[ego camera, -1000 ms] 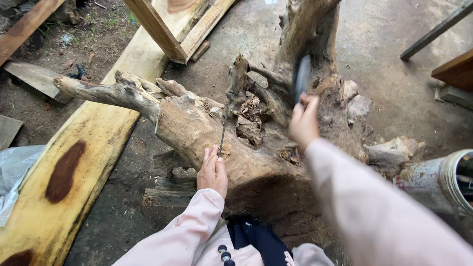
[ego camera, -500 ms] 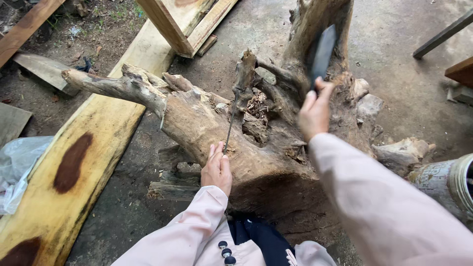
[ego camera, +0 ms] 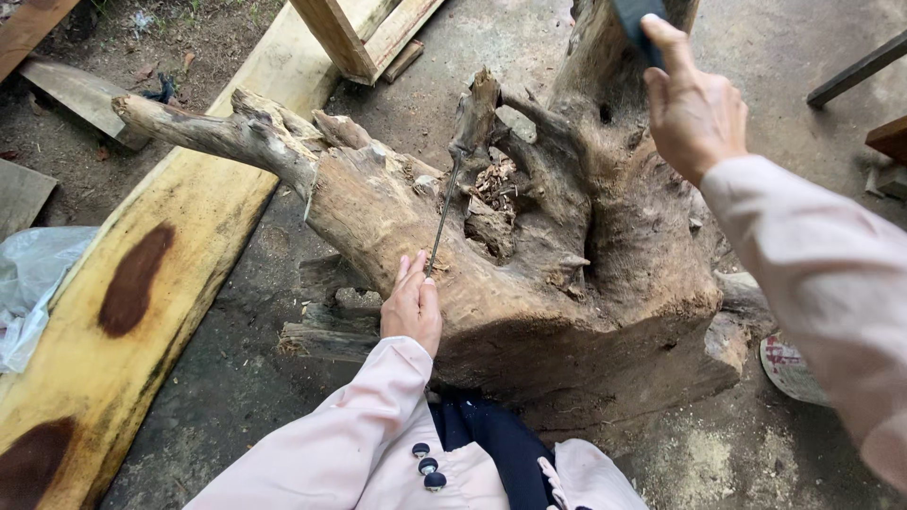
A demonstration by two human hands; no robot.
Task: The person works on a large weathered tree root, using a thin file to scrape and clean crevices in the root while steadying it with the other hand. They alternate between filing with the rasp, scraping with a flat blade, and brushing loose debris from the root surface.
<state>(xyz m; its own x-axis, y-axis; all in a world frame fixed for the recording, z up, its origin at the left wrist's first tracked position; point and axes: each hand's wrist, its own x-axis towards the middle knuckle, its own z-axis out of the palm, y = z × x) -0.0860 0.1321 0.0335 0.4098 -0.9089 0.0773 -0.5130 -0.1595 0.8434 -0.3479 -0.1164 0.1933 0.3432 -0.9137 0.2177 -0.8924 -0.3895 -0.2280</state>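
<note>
Bare concrete floor (ego camera: 491, 38), dirt patch (ego camera: 189, 38), yellow plank (ego camera: 142, 312), daylight

rough weathered wood stump (ego camera: 529, 274), thin metal chisel (ego camera: 442, 219)

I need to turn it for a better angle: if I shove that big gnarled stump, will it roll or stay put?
The stump looks heavy: broad, solid, sitting wide on the ground, so it probably resists a shove. Its knobby roots and the long branch likely stop rolling. Loose bark crumbs in the hollow suggest the surface may flake under the hands.
</note>
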